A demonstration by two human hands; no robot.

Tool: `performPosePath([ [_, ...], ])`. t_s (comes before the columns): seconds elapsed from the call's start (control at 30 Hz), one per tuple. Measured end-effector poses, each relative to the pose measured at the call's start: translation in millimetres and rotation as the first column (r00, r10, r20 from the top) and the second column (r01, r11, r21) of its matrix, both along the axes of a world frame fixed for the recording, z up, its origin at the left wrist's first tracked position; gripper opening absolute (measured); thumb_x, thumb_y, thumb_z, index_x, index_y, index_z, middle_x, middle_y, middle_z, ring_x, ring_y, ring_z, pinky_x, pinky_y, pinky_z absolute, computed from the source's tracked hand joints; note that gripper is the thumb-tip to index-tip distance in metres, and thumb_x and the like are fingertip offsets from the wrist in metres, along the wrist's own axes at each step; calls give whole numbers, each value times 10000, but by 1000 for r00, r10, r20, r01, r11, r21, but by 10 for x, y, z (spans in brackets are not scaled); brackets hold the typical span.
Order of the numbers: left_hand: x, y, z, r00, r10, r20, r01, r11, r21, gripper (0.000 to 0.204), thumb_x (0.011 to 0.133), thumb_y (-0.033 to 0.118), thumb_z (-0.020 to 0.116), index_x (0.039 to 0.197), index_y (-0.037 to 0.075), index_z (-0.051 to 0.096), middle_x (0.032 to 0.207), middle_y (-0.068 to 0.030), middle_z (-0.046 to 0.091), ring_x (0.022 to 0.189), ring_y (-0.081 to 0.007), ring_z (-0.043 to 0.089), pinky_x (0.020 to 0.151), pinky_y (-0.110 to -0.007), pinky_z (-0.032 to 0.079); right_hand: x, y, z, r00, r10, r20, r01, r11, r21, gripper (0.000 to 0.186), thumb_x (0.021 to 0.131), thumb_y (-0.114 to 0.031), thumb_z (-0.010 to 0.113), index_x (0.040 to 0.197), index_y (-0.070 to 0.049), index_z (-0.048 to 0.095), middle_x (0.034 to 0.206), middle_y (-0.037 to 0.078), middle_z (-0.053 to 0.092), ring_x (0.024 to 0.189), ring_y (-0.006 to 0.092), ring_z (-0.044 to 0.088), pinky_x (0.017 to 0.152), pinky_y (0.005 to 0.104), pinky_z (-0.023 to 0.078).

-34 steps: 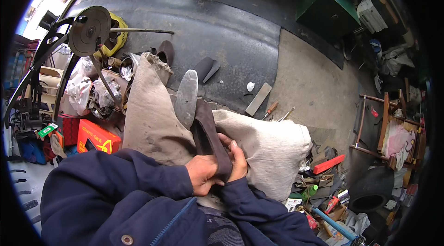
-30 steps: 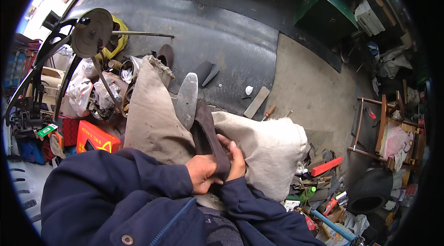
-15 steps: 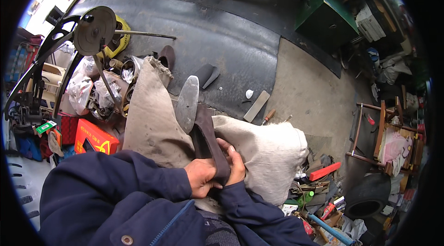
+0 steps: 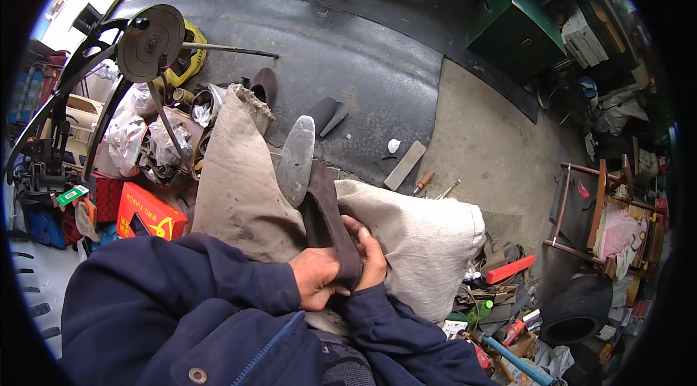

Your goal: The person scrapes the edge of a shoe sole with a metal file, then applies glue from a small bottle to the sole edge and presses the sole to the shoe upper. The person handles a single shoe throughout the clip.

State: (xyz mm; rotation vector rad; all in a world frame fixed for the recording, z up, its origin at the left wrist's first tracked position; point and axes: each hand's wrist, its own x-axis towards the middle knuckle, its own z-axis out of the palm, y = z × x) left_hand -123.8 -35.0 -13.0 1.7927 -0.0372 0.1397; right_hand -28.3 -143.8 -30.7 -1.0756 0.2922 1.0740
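A dark brown shoe is held upright over my lap, its opening facing me. My left hand is closed on its near left side, fingers curled inward. My right hand wraps its right side, thumb and fingers bent against the upper. What the fingertips touch inside the shoe is hidden. Just beyond its far end stands a grey metal shoe last, sole-shaped and worn. A pale canvas apron covers both my knees under the shoe.
On the floor ahead lie another brown shoe, dark sole pieces, a sharpening stone and a wooden-handled tool. A machine with a round wheel stands left, by a red box. Scraps and a tyre crowd the right.
The whole view has shifted very slightly. Both hands keep the same hold on the shoe, with no clear movement.
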Motion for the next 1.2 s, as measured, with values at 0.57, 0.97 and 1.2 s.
performPosePath([
  [0.57, -8, -8, -63, 999, 7, -47, -9, 999, -45, 392, 713, -11, 719, 1093, 35, 638, 1124, -194, 644, 1068, -430, 608, 897, -446, 512, 30, -4, 7, 998, -24, -50, 26, 999, 40, 578, 1022, -416, 436, 1316, 68, 552, 1244, 169, 638, 1125, 241, 613, 1024, 337, 457],
  [0.97, -30, -10, -1, 1000, -11, -21, 10, 998, -58, 409, 710, -12, 716, 1111, 35, 650, 1130, -195, 649, 1079, -428, 608, 917, -443, 509, 7, -26, 21, 999, -28, -34, 31, 996, 80, 581, 1021, -424, 440, 1312, 67, 550, 1256, 176, 628, 1141, 240, 600, 1036, 347, 448],
  [1.2, 12, -10, -3, 1000, 28, -9, -28, 998, -57, 403, 711, -14, 715, 1105, 35, 651, 1139, -196, 645, 1094, -429, 603, 918, -443, 508, 27, 10, 7, 999, -9, 35, 8, 999, 33, 570, 1019, -421, 444, 1307, 57, 555, 1259, 167, 625, 1143, 233, 595, 1042, 346, 439],
])
